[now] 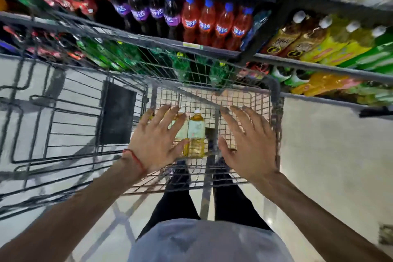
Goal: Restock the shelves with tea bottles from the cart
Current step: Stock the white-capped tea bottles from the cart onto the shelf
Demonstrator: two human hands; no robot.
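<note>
Past my grey shirt [209, 240], I hold left hand [155, 144] and right hand [251, 147] spread, empty, above the tea bottles [196, 132] in the cart [274, 95], ready to grab

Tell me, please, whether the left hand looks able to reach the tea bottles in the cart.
Probably yes: the left hand is open over the tea bottles, and the cart basket is open-topped with nothing covering them.
</note>
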